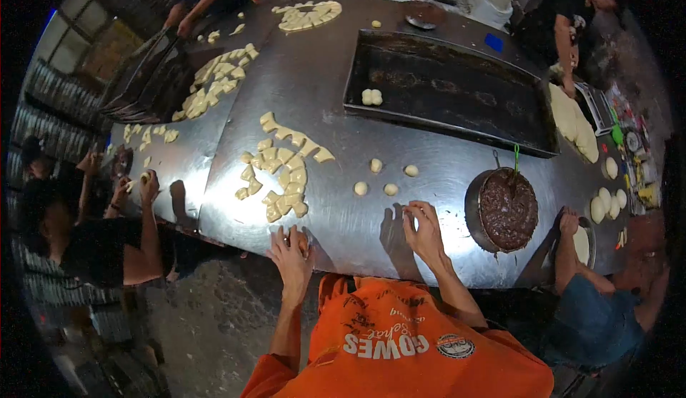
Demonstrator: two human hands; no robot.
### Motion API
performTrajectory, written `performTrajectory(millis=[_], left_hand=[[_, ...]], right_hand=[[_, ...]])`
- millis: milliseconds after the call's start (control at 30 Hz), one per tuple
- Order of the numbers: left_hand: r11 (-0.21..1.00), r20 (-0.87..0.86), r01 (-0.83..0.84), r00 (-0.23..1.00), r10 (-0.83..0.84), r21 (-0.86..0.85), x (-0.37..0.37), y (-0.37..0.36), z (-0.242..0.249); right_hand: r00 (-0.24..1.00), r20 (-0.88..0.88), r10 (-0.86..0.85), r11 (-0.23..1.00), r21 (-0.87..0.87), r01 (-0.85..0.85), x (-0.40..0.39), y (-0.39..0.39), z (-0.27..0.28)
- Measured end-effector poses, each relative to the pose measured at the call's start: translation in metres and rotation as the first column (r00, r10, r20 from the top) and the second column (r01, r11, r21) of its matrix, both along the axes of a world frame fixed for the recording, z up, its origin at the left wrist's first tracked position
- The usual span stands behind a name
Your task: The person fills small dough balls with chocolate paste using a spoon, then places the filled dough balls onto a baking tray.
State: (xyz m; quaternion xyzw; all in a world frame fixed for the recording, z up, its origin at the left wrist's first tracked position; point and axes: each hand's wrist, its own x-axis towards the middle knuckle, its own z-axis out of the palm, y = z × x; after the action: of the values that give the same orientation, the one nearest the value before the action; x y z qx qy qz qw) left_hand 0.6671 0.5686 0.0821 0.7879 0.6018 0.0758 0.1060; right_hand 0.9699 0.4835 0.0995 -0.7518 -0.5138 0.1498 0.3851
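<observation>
My left hand (289, 261) is at the table's near edge, fingers curled around a piece of dough with brown on it (303, 244), mostly covered by the fingers. Over the metal table to the right hovers my right hand (424, 235), fingers loosely bent and apart, with nothing visible in them. Beyond it lie several round dough balls (391, 189). Flat cut dough pieces (286, 176) form a loose cluster in front of my left hand. Right of my right hand stands a round pan of dark brown filling (509, 209), a green-handled tool (516, 156) stuck in it.
A large black baking tray (450, 87) holds a small clump of dough balls (371, 97). More cut dough (218, 76) lies further left. Co-workers stand around the table (329, 141); one hand (569, 223) is close on the right, beside a round container (582, 246).
</observation>
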Motion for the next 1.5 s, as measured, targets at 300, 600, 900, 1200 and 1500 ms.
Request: performTrajectory(millis=[300,600,900,1200,1500], left_hand=[[0.836,0.518,0.527,0.678,-0.521,0.15,0.17,0.064,0.003],[0.574,0.407,0.812,0.493,-0.769,0.102,0.287,0.106,-0.056],[0.566,0.904,0.718,0.405,0.135,-0.406,0.226,0.015,0.024],[0.695,0.96,0.669,0.256,0.115,-0.261,0.211,-0.012,0.031],[0.601,0.935,0.737,0.35,0.051,-0.308,0.225,-0.036,0.028]], right_hand=[[0.994,-0.1,0.036,0.999,-0.022,-0.039,-0.027,-0.021,-0.003],[0.966,-0.237,-0.102,0.992,0.049,0.117,-0.004,-0.031,0.006],[0.593,-0.799,-0.101,0.98,0.023,0.197,0.034,-0.022,0.056],[0.544,-0.833,-0.103,0.979,0.013,0.206,0.014,-0.027,0.058],[-0.296,-0.943,0.153,0.902,0.011,0.433,0.02,-0.083,0.022]])
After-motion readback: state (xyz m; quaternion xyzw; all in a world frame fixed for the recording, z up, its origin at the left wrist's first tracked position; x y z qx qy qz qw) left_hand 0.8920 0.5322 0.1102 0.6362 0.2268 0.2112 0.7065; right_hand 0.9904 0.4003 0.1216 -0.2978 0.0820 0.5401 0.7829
